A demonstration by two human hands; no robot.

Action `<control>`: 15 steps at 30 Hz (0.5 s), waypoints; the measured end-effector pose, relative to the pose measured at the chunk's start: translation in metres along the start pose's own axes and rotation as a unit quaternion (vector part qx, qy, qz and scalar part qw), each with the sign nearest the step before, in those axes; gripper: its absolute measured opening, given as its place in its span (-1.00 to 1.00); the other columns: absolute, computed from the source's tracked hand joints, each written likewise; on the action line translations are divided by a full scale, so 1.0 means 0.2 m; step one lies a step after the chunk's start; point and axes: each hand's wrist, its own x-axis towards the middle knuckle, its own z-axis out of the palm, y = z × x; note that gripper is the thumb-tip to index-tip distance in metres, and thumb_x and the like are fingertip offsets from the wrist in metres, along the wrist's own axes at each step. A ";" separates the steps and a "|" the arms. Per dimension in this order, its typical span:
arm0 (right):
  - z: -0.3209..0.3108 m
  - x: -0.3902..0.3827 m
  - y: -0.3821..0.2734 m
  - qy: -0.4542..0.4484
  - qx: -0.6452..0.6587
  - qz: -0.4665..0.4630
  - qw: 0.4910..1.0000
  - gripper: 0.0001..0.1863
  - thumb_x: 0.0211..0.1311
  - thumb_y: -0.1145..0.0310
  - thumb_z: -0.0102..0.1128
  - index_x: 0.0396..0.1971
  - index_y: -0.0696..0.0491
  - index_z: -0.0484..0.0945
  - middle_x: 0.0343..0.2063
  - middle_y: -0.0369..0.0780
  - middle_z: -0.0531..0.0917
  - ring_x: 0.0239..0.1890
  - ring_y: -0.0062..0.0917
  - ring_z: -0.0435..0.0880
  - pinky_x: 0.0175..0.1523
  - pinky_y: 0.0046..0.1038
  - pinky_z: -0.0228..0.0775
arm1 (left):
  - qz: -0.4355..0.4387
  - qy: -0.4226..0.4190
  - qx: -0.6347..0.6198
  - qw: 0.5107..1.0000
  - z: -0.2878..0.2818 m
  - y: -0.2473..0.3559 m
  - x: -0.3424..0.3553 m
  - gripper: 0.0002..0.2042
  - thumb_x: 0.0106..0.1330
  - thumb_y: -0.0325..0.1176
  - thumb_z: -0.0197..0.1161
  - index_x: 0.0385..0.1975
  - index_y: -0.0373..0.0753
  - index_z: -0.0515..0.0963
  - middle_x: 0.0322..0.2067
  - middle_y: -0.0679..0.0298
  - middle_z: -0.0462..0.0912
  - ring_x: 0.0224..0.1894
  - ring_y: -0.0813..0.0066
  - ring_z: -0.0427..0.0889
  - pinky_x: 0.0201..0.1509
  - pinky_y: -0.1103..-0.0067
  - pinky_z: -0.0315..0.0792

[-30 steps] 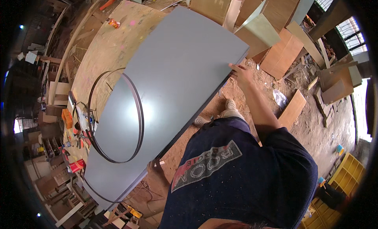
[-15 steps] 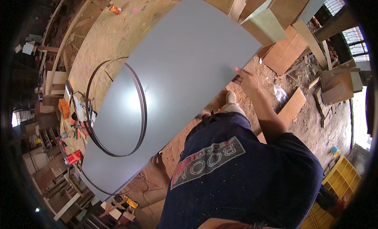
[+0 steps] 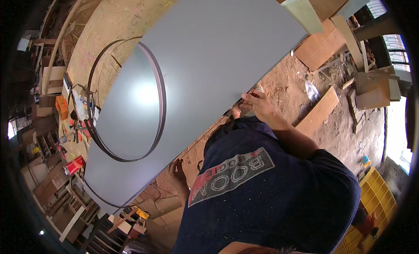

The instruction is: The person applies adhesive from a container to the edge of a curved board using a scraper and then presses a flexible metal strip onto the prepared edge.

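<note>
A large grey panel [image 3: 218, 53] lies on a worn wooden worktable [image 3: 100, 31], with a tall loop of dark band [image 3: 163, 101] on its left half and glare beside it. My right hand [image 3: 255, 105] grips the panel's near edge right of centre, thumb and fingers at the rim. My left hand [image 3: 176, 173] is at the same edge lower down, its fingers curled up at the rim and partly in shadow. My dark shirt fills the bottom of the view.
Tools, a red can [image 3: 75, 165] and an orange object [image 3: 61, 106] crowd the table's left end. Boards [image 3: 318, 44] lean at upper right. A loose plank [image 3: 318, 110] lies on the dirt floor. Another person [image 3: 366, 225] is beside a yellow rack [image 3: 375, 188] at lower right.
The panel and band appear higher in the view. My right hand has moved down and left along the panel's edge. The other person at lower right shows more.
</note>
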 end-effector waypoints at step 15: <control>0.11 -0.06 0.14 0.087 0.050 -0.098 0.990 -0.62 0.45 0.30 0.39 0.05 0.29 0.59 -0.11 -0.15 0.71 -0.03 -0.37 0.77 0.15 -0.32 0.70 | 0.154 0.050 0.096 0.982 0.04 -0.15 0.01 -0.94 0.27 -0.40 0.52 -0.35 -0.20 0.78 -0.34 0.23 0.76 -0.30 0.18 0.66 -0.18 0.31 0.49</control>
